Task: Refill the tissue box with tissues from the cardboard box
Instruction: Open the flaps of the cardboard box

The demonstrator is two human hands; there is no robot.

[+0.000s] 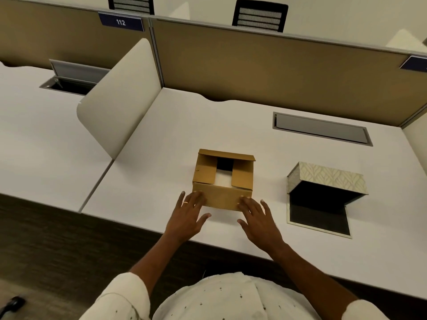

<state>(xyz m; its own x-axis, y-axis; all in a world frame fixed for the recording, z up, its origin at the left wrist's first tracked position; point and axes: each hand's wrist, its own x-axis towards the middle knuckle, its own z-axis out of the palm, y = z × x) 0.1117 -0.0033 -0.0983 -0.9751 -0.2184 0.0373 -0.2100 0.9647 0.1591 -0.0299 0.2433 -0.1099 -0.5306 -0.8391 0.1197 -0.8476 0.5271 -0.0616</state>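
A small brown cardboard box [221, 197] stands on the white desk, its top flaps partly folded in, with white tissues [223, 180] showing through the gap. My left hand [188, 217] rests with spread fingers against the box's near left corner. At the near right corner, my right hand [258, 221] touches the box the same way. The patterned tissue box [330, 177] stands to the right with its hinged bottom flap [318, 218] lying flat on the desk, dark inside and nothing visible in it.
The white desk [161, 176] has a closed grey cable hatch [321, 129] behind the boxes. A cream divider panel [120, 98] stands at the left, and tan partition walls [265, 63] run along the back. The desk's front edge lies just under my wrists.
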